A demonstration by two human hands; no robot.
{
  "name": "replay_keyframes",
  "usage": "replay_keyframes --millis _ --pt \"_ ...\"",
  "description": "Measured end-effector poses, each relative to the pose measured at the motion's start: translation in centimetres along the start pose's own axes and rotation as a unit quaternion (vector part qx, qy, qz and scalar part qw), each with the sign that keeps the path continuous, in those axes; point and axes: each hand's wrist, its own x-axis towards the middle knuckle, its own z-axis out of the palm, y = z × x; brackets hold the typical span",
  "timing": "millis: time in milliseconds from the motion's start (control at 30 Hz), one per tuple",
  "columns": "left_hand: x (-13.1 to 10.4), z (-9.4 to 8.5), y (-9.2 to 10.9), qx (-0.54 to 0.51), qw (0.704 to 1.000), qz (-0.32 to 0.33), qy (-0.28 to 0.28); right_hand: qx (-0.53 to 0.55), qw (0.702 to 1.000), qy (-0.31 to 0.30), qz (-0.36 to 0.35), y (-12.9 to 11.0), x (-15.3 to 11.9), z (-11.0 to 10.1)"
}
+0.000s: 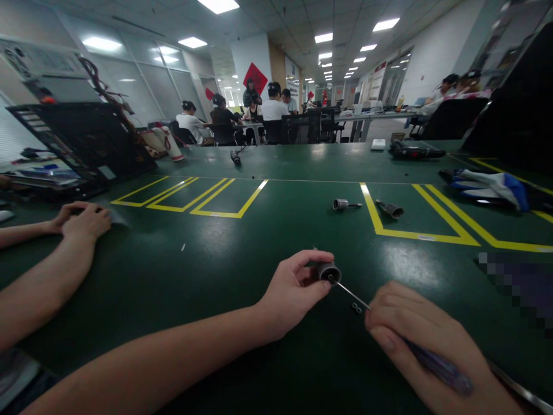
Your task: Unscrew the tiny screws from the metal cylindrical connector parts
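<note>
My left hand (pixel 298 285) is closed around a grey metal cup-shaped part (pixel 329 272), its open mouth turned toward me. In my right hand (pixel 419 328) is a screwdriver (pixel 436 363) with a see-through purplish handle. Its thin shaft runs up and left, and the tip is inside the mouth of the cup-shaped part; what it touches there is too dark to make out. Two small rings (pixel 356 308) lie on the green table between my hands. Farther back rest two similar cup-shaped parts with stems, one on the left (pixel 341 204) and one on the right (pixel 391 210).
Yellow tape (pixel 216 214) marks boxes on the table. Blue-and-white gloves (pixel 496 187) and a black tool-like object (pixel 415 150) lie at the back right, near a white case (pixel 378 144). Another person's hands (pixel 84 222) rest at the left, by a dark open case (pixel 86 144).
</note>
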Motion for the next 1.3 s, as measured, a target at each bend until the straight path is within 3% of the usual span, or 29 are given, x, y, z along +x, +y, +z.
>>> replay_keyframes --millis 433,767,1067,1300 --pt "0.08 0.36 0.15 0.005 0.999 -0.002 0.047 -0.049 0.998 -0.032 -0.028 0.02 -0.04 0.42" --pt "0.19 0.56 -0.12 0.013 0.998 -0.003 0.069 -0.031 0.999 -0.021 0.013 -0.31 0.16 0.44" --pt "0.14 0.59 0.00 0.007 0.998 0.003 0.062 -0.040 0.999 -0.033 0.009 -0.44 0.14 0.59" --pt "0.14 0.51 -0.16 0.010 0.998 0.004 0.056 -0.050 0.999 -0.008 -0.005 -0.65 0.34 0.63"
